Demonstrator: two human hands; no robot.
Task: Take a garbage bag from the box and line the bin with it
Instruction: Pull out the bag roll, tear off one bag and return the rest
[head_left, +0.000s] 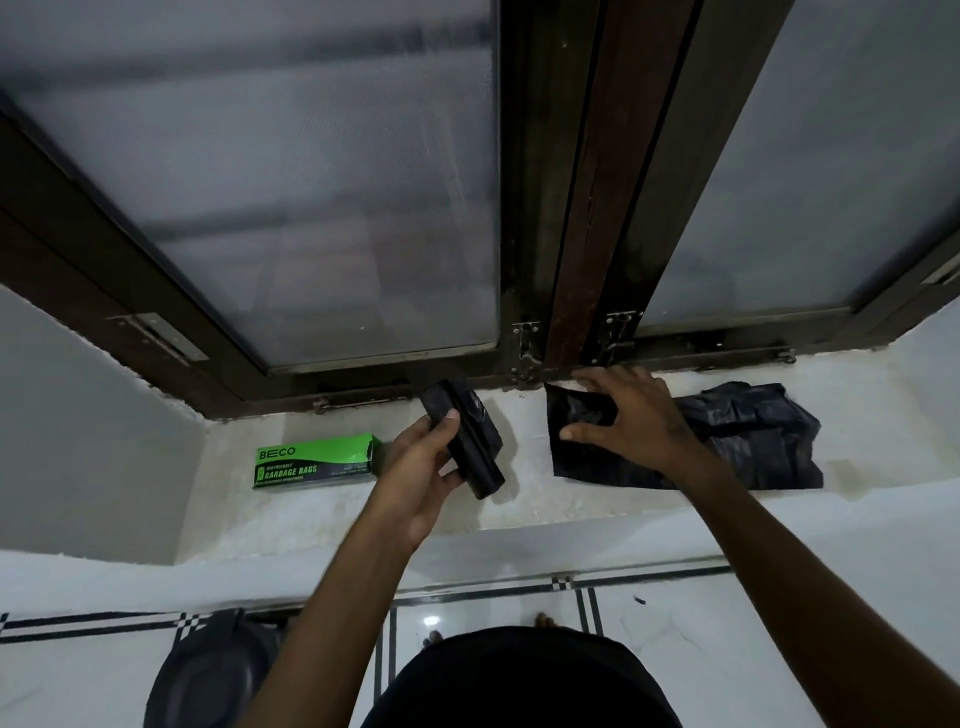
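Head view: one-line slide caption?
Left hand holds bag roll; right hand presses separated bag on sill.

A room in a home, seen from above. A dark wooden window frame with frosted glass panes and metal latches sits over a pale stone sill. Below, a glossy white tiled floor has black border lines. Bare toes show on it.
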